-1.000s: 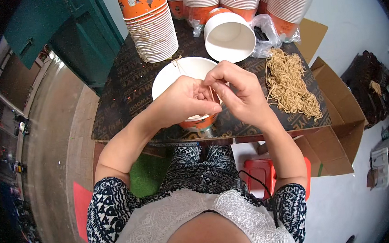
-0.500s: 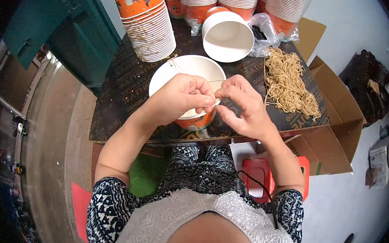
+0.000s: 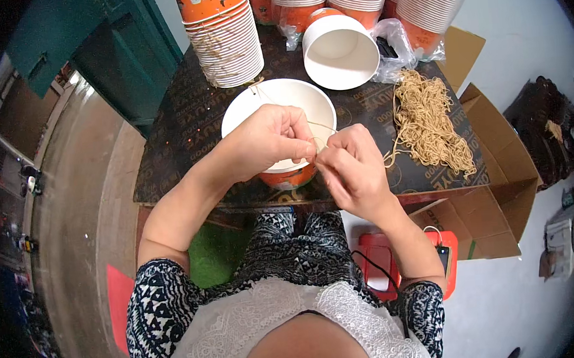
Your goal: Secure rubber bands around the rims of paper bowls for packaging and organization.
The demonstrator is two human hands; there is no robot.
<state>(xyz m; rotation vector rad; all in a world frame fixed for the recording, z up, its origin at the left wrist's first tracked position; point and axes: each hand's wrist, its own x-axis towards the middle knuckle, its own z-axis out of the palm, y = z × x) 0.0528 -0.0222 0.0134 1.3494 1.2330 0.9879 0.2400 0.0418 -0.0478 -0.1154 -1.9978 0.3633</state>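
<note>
Tan and very thin, the string (image 3: 320,127) we work with is stretched over the white paper bowl (image 3: 275,106), just at the bowl's near rim, and we judge it light, soft and easy to slip, so it is best pinched close to the rim. Our left hand (image 3: 268,140) is closed around it with thumb and forefinger, and our right hand (image 3: 353,168), just beside the bowl, seems to pinch the other end, though this is hard to see.

Brown cardboard box (image 3: 494,184) beside table

Bowl stacks (image 3: 227,40) behind; table (image 3: 184,129) left bare.
</note>
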